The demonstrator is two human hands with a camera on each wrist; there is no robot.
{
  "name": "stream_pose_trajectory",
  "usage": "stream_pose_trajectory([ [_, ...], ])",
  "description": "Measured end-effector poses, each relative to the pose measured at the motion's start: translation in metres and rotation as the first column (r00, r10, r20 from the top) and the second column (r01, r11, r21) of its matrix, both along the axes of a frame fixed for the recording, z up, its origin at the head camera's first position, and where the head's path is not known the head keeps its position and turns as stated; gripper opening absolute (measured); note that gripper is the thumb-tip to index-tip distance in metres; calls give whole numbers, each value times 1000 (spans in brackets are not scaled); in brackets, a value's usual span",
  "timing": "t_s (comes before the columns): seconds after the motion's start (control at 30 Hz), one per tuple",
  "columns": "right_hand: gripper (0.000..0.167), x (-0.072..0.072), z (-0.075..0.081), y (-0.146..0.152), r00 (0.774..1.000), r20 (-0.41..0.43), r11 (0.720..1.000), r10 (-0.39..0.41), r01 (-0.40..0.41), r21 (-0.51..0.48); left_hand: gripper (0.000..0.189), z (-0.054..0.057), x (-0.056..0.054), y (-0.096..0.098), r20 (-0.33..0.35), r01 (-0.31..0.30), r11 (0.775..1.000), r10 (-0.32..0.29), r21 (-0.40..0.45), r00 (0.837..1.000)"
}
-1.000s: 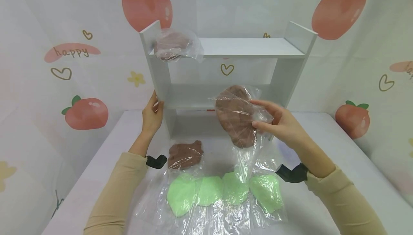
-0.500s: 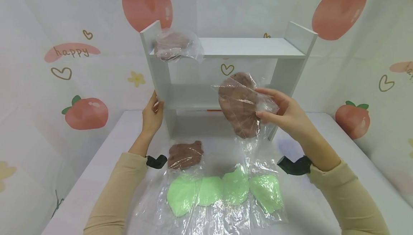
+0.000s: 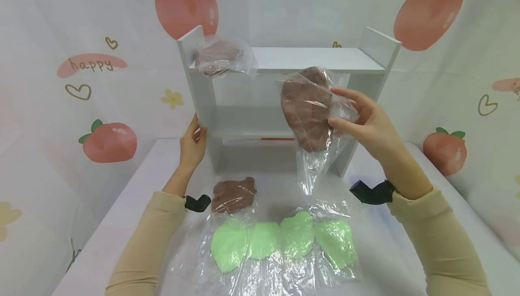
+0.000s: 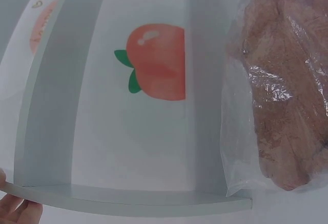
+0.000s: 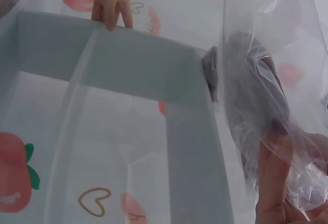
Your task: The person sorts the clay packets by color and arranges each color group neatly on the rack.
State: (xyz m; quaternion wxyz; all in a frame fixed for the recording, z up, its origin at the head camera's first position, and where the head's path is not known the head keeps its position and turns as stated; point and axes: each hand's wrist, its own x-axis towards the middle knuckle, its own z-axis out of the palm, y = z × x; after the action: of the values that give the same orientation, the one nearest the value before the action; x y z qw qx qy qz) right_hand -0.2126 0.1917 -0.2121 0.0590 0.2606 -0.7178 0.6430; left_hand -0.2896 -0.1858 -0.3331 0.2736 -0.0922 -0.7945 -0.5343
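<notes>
In the head view my right hand pinches a clear plastic bag holding a flat brown lump between thumb and fingers. It hangs before the white shelf unit, its upper end just below the top board. My left hand grips the unit's left side panel at middle-board height. The right wrist view shows those fingers over the panel edge. Another bagged brown piece lies at the top board's left end, overhanging the front; it looms large in the left wrist view.
On the table, a third bagged brown piece lies before the unit's left part. A row of bagged light green pieces spreads in front of it. Behind stands a fruit-patterned backdrop.
My right hand has risen with the bagged brown lump, shifting slightly right, from middle-board height to near the top board. The left hand has kept its place on the side panel.
</notes>
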Motion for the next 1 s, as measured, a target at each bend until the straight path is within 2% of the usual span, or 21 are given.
stream_pose_trajectory([
  [0.23,55,-8,17,-3,1000,-4,993,11,-11,-113,53,1,0,1,-12,3,1000,-3,-4,1000],
  [0.5,56,-18,34,-12,998,28,986,-63,66,-150,53,-1,-1,0,-7,-5,1000,5,3,1000],
  [0.77,59,-32,49,-21,989,65,980,-135,142,-137,52,-2,-3,0,-6,-5,1000,5,15,1000],
  [1.0,60,-46,58,-27,988,115,956,-102,129,-265,52,-1,-1,0,0,0,1000,0,10,1000],
])
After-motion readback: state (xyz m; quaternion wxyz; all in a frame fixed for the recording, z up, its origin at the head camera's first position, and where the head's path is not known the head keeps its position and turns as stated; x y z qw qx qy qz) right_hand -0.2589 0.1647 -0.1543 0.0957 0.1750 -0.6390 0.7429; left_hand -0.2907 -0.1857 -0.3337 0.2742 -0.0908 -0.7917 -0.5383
